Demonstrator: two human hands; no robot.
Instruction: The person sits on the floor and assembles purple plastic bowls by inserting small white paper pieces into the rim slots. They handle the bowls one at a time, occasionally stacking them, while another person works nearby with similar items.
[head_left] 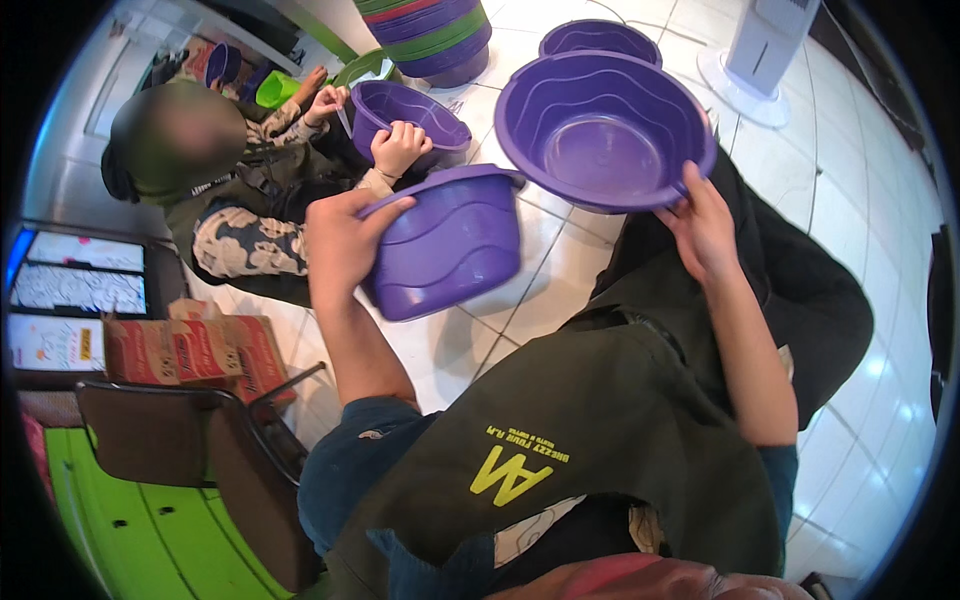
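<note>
My left hand (345, 238) is closed on the rim of a purple plastic basin (450, 240), which is tilted so that its wavy outer wall shows. With my right hand (695, 225) I grip the near right rim of another purple basin (600, 130), its hollow inside facing me. The two basins are held up side by side above the tiled floor, the right one higher. Just beyond the left basin, a co-worker's hands (400, 147) are at a third purple basin (415, 115), one on its rim, the other with a small pale strip.
A stack of purple, green and red basins (430, 40) stands at the far side, near another purple basin (590, 38). A white appliance (765, 50) is at the far right. Cardboard boxes (200, 350), a brown chair (200, 440) and a green cabinet (150, 520) lie to the left.
</note>
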